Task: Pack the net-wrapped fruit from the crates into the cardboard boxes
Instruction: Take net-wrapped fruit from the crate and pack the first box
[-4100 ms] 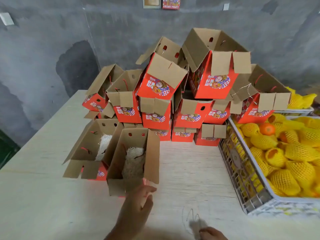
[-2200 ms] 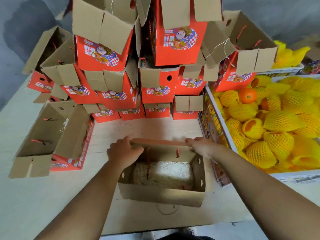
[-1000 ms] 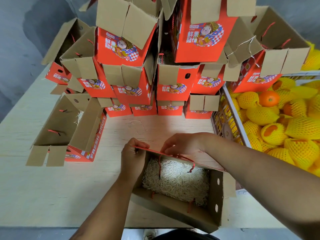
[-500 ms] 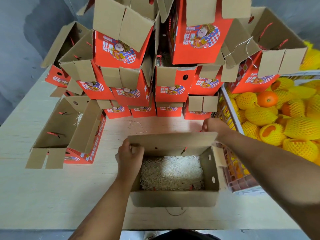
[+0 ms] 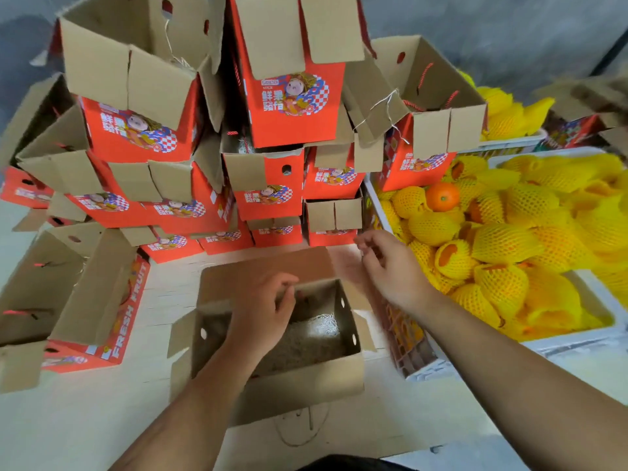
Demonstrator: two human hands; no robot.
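An open cardboard box (image 5: 282, 382) stands on the table in front of me, with pale shredded filler (image 5: 316, 331) on its floor. My left hand (image 5: 268, 311) is inside the box near its far wall, thumb and fingers drawn together; whether it pinches anything is hidden. My right hand (image 5: 387, 266) hovers to the right of the box's far flap, over the near corner of the white crate (image 5: 577, 339), fingers loosely apart and holding nothing. The crate is full of yellow net-wrapped fruit (image 5: 503, 243), apart from one bare orange (image 5: 442, 197).
A tall, leaning stack of red-and-brown boxes (image 5: 289, 96) with open flaps rises just behind the box. Two open boxes (image 5: 91, 294) lie on their sides at the left. A second crate of netted fruit (image 5: 506, 110) sits behind the first. Pale wooden table (image 5: 68, 423).
My left hand left the box's far left corner and moved inside it. My right hand let go of the far flap's right end and lifted slightly toward the crate.
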